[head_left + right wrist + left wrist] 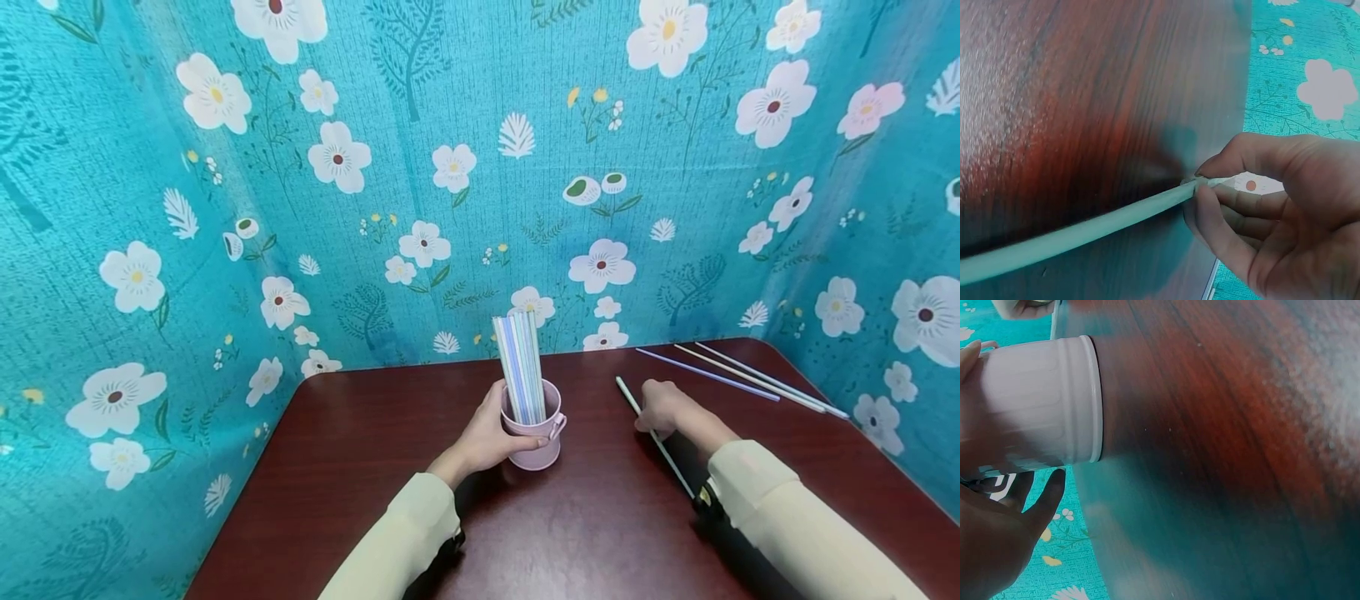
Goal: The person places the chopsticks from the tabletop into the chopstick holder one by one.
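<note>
A small pink bucket (536, 454) stands on the table, packed with a bundle of pastel straws (520, 367) that lean slightly left. My left hand (483, 433) grips the bucket's left side, thumb across its front; the left wrist view shows the bucket (1035, 406) side-on with the hand (991, 537) against it. To the right, my right hand (663, 408) pinches a pale green straw (678, 473) between thumb and fingertips. Close up in the right wrist view, the straw (1085, 231) lies low along the tabletop, its far part passing behind the fingers.
At the table's far right lie a blue-violet straw (708, 374), a cream straw (750, 379) and a whitish straw (780, 385). Dark red-brown wood forms the tabletop (345, 467). A turquoise flowered cloth (465, 225) hangs behind and at both sides.
</note>
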A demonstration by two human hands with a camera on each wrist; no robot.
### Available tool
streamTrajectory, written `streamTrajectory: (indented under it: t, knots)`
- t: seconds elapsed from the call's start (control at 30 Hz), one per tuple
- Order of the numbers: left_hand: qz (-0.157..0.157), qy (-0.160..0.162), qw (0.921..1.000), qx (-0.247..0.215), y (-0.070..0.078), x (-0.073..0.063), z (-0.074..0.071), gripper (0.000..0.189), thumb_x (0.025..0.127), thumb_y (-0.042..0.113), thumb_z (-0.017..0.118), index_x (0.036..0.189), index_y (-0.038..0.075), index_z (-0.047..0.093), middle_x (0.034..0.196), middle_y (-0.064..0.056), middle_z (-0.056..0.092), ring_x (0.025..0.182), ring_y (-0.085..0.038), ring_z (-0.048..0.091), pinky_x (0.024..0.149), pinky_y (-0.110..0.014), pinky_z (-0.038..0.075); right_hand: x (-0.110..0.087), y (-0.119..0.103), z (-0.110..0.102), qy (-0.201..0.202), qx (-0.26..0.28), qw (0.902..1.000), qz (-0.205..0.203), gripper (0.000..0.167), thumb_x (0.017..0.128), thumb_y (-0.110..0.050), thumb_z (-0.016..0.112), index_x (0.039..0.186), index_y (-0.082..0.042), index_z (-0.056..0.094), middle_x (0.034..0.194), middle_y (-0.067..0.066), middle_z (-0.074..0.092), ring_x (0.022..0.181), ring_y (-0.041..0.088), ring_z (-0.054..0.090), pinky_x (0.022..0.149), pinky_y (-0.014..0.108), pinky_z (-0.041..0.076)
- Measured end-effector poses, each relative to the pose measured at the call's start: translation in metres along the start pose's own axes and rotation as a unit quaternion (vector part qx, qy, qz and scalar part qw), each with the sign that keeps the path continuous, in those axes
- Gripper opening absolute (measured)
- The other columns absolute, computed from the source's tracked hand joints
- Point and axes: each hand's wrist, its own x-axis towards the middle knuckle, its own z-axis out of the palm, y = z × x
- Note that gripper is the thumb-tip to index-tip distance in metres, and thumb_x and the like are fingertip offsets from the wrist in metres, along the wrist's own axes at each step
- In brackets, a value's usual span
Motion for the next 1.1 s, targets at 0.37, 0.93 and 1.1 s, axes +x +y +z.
streamTrajectory:
  t: [0.37, 0.93, 1.1]
  knots:
    - [-0.005, 0.000, 1.0000, 0.008, 0.001, 0.000, 0.000, 0.104, 0.072, 0.029, 0.095, 0.154, 0.020, 0.032, 0.144, 0.001, 0.048, 0.129, -0.013, 0.051, 0.111, -0.039, 0.039, -0.006, -0.005, -0.001, 0.025, 0.039, 0.9985, -0.028, 0.010, 0.082, 0.004, 0.068, 0.075, -0.001, 0.064, 0.066, 0.009, 0.065, 0.053, 0.015, 0.065, 0.053, 0.030, 0.056]
    - [0.002, -0.002, 1.0000, 0.008, 0.002, 0.000, -0.001, 0.103, 0.072, 0.024, 0.095, 0.153, 0.016, 0.032, 0.142, -0.001, 0.049, 0.127, -0.014, 0.054, 0.110, -0.037, 0.040, -0.009, -0.031, -0.018, 0.178, 0.163, 0.9638, -0.113, 0.009, 0.091, -0.001, 0.069, 0.094, 0.007, 0.066, 0.080, 0.015, 0.074, 0.068, 0.028, 0.073, 0.060, 0.029, 0.056]
    - [0.007, -0.002, 0.9999, 0.012, 0.002, 0.000, -0.001, 0.102, 0.073, 0.025, 0.094, 0.152, 0.015, 0.032, 0.142, -0.003, 0.050, 0.127, -0.016, 0.054, 0.110, -0.039, 0.041, -0.012, -0.041, -0.026, 0.218, 0.180, 0.9525, -0.114, 0.013, 0.093, -0.005, 0.071, 0.098, 0.006, 0.068, 0.085, 0.015, 0.074, 0.072, 0.030, 0.074, 0.061, 0.025, 0.054]
